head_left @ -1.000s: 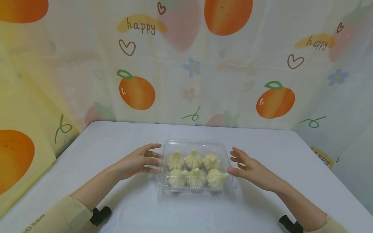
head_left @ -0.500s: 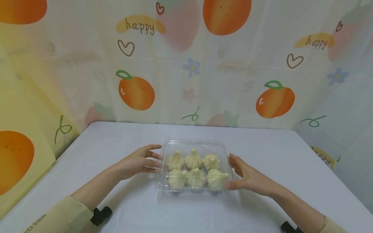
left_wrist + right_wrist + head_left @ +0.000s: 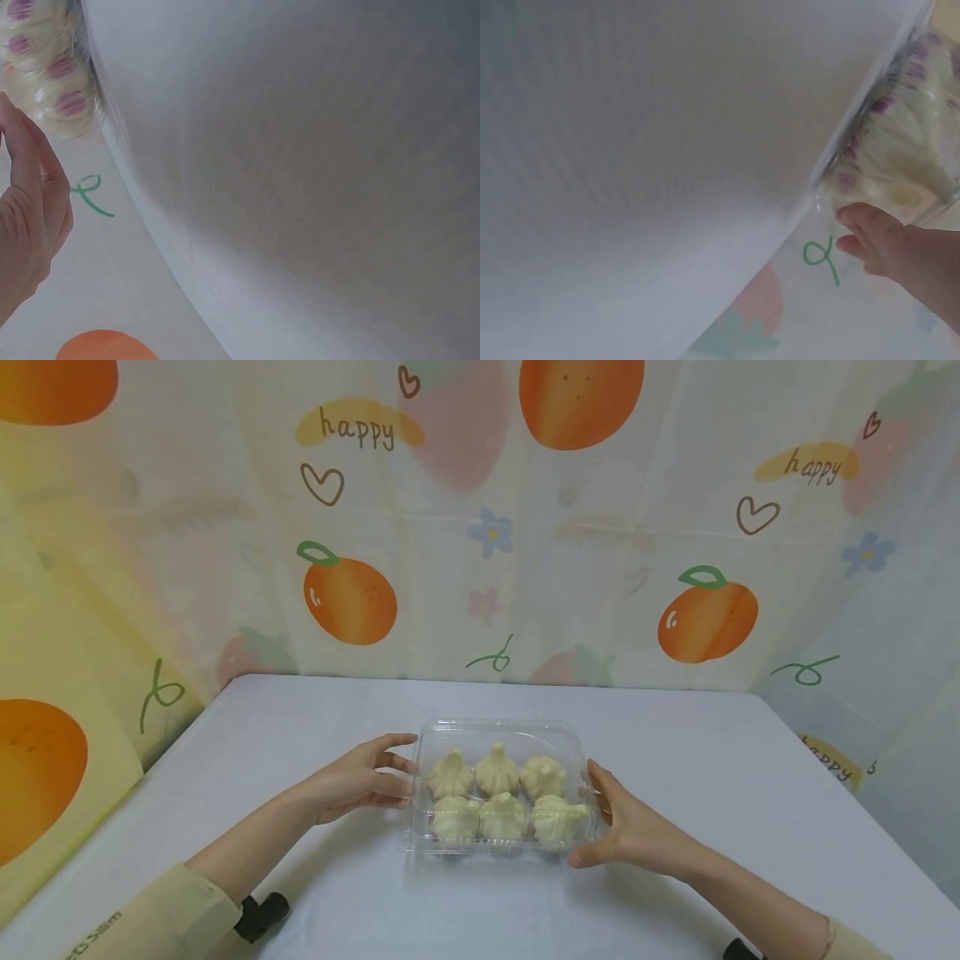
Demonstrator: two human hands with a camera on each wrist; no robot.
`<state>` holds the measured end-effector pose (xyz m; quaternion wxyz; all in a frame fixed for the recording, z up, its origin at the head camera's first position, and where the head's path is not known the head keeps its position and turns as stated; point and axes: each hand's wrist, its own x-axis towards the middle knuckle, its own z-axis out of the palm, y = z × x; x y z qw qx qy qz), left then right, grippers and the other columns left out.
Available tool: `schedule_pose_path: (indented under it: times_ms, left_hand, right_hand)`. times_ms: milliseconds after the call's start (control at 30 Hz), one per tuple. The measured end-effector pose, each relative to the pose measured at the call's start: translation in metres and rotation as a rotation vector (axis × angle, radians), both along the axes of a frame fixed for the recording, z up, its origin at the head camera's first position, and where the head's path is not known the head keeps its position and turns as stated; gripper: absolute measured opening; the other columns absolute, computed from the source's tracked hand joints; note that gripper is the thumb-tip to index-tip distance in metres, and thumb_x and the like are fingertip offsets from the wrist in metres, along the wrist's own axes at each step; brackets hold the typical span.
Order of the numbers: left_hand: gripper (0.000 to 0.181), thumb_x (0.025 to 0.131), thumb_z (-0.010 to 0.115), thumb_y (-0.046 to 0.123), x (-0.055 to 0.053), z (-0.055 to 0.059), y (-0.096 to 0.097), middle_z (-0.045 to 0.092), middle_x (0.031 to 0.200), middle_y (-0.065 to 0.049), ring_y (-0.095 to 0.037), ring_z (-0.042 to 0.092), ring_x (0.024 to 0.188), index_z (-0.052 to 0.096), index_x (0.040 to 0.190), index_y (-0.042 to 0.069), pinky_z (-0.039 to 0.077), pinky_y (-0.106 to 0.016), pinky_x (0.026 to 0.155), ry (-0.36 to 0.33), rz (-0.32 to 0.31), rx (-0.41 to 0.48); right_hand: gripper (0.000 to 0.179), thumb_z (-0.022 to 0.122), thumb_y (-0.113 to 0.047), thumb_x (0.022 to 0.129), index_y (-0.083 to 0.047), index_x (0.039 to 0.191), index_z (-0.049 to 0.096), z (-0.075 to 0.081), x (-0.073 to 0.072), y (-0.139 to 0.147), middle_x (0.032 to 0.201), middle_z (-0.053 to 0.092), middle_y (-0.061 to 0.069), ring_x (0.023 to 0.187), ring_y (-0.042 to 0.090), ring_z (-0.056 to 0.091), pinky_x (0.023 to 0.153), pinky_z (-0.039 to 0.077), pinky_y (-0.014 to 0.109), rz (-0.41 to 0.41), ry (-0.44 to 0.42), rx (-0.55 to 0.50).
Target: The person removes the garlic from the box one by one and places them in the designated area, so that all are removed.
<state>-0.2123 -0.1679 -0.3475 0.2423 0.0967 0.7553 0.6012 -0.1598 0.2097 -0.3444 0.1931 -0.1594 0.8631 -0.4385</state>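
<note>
A clear plastic clamshell box (image 3: 495, 735) sits in the middle of the white table. It holds several pale cream, bun-like pieces (image 3: 503, 817) with pleated sides and pointed tops. Both wrist views show purple patches low on these pieces. My left hand (image 3: 367, 779) is at the box's left side with loosely extended, spread fingers; whether they touch it is unclear. On the other side, my right hand (image 3: 633, 827) has its thumb at the near right corner and its fingers along the right wall. Light contact there is likely but hard to confirm.
The white table (image 3: 480, 910) runs up to a printed cloth backdrop (image 3: 570, 543) with oranges, strawberries and hearts. Black wrist cameras (image 3: 261, 917) are worn below the hands.
My right hand has moved toward me and inward, from just off the box to its near right corner. The left hand has barely shifted. The box stays where it was.
</note>
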Motion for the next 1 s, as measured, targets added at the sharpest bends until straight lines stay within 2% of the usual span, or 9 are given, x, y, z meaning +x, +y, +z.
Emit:
schedule_pose_path:
  times_ms: [367, 533, 800, 1000]
  left_hand:
    - [0.089, 0.084, 0.071, 0.007, -0.003, -0.001, 0.001, 0.048, 0.13, -0.022, -0.016, 0.067, 0.089, 0.019, 0.156, 0.007, 0.062, -0.032, 0.087, 0.025, -0.003, -0.028]
    - [0.088, 0.083, 0.072, 0.005, -0.005, -0.001, 0.002, 0.051, 0.127, -0.02, -0.015, 0.067, 0.088, 0.022, 0.155, 0.006, 0.062, -0.032, 0.086, 0.025, 0.013, -0.032]
    - [0.087, 0.082, 0.073, 0.005, -0.006, 0.0, 0.003, 0.051, 0.125, -0.019, -0.016, 0.066, 0.087, 0.024, 0.154, 0.006, 0.062, -0.031, 0.084, 0.028, 0.007, -0.045]
    - [0.085, 0.083, 0.071, 0.003, -0.006, 0.001, 0.004, 0.051, 0.125, -0.018, -0.016, 0.066, 0.087, 0.024, 0.154, 0.006, 0.062, -0.03, 0.083, 0.028, 0.006, -0.058]
  right_hand:
    - [0.135, 0.087, -0.034, 0.074, -0.001, 0.155, -0.016, -0.003, 0.002, -0.007, 0.165, -0.002, 0.026, 0.15, 0.052, 0.011, 0.12, 0.026, 0.065, -0.042, 0.01, 0.003]
    - [0.135, 0.086, -0.035, 0.075, 0.0, 0.155, -0.016, -0.004, 0.004, -0.008, 0.165, 0.002, 0.026, 0.15, 0.047, 0.018, 0.119, 0.031, 0.063, -0.063, 0.02, 0.007]
    - [0.128, 0.081, -0.041, 0.08, 0.004, 0.155, -0.013, -0.006, 0.011, -0.011, 0.163, 0.017, 0.028, 0.145, 0.051, 0.027, 0.115, 0.04, 0.06, -0.107, 0.02, 0.039]
    - [0.121, 0.076, -0.044, 0.084, 0.005, 0.155, -0.01, -0.006, 0.016, -0.01, 0.161, 0.022, 0.029, 0.143, 0.051, 0.033, 0.114, 0.042, 0.057, -0.096, 0.075, 0.076]
